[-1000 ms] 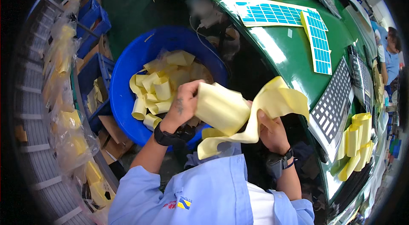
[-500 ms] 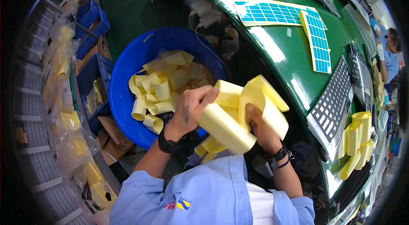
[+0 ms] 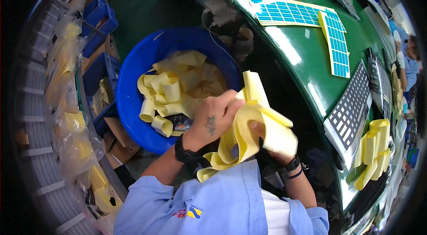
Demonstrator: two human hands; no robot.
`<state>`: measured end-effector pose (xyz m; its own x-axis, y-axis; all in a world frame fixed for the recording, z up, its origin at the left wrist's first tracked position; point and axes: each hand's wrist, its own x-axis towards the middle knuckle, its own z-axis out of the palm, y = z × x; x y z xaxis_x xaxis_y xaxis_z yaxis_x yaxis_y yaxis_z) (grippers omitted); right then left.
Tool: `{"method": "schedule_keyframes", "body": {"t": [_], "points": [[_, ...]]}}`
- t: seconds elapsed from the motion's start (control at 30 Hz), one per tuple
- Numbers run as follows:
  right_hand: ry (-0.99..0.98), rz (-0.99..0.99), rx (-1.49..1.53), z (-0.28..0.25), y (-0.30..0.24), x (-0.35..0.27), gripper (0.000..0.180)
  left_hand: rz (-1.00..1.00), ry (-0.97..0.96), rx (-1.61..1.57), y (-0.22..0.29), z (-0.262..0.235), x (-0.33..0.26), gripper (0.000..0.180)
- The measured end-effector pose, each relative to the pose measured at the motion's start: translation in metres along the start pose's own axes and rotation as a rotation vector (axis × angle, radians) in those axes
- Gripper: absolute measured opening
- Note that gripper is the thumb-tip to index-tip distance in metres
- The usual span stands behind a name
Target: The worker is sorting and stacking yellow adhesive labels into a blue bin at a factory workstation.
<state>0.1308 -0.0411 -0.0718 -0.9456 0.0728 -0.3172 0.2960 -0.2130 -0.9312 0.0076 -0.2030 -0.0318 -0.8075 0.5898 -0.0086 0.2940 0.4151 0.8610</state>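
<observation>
A loose bunch of curled yellow paper strips [image 3: 242, 139] is between my two hands, in front of my chest. My left hand [image 3: 215, 117] is closed on the upper left of the bunch, back of the hand up. Around the right side of it my right hand [image 3: 276, 155] is wrapped, its thumb showing inside a loop while the other fingers are mostly hidden by the paper. Just left of my left hand stands a round blue tub [image 3: 126, 97], which holds many similar curled yellow strips [image 3: 171, 88].
On the right, a green table [image 3: 293, 61] bears teal-and-yellow label sheets [image 3: 289, 12], a black-and-white grid sheet [image 3: 349, 108] and more yellow curls [image 3: 373, 150]. Blue crates [image 3: 100, 74] and a plastic-covered rack [image 3: 71, 141] line the left. Another person [image 3: 407, 52] is at the far right.
The strips have shifted and folded into tighter loops between my hands. My left hand has moved slightly right and down; my right hand is now more covered by the paper.
</observation>
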Motion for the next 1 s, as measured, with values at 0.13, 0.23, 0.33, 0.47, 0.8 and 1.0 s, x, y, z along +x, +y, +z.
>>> {"method": "schedule_keyframes", "body": {"t": [0.13, 0.23, 0.33, 0.47, 0.8, 1.0], "points": [[0.317, -0.001, 0.385, 0.014, 0.007, 0.016, 0.032, 0.433, 0.047, 0.078, -0.002, 0.014, -0.01, 0.011], [0.367, -0.016, 0.599, 0.006, -0.009, 0.015, 0.027, 0.555, -0.178, 0.038, -0.014, 0.02, -0.025, 0.017], [0.15, -0.115, 0.531, -0.009, -0.016, -0.004, 0.021, 0.009, -0.716, -0.557, -0.053, 0.019, -0.03, 0.026], [-0.036, -0.219, 0.438, -0.02, -0.024, -0.014, 0.021, -0.189, -0.111, -0.116, -0.197, 0.027, -0.015, 0.034], [-0.331, -0.359, 0.737, -0.03, -0.03, -0.017, 0.022, -0.321, -0.143, 0.411, -0.275, 0.036, -0.009, 0.044], [-0.165, -0.14, 0.632, -0.031, -0.024, -0.015, 0.02, -0.252, -0.058, -0.244, -0.18, -0.027, -0.006, 0.028]]}}
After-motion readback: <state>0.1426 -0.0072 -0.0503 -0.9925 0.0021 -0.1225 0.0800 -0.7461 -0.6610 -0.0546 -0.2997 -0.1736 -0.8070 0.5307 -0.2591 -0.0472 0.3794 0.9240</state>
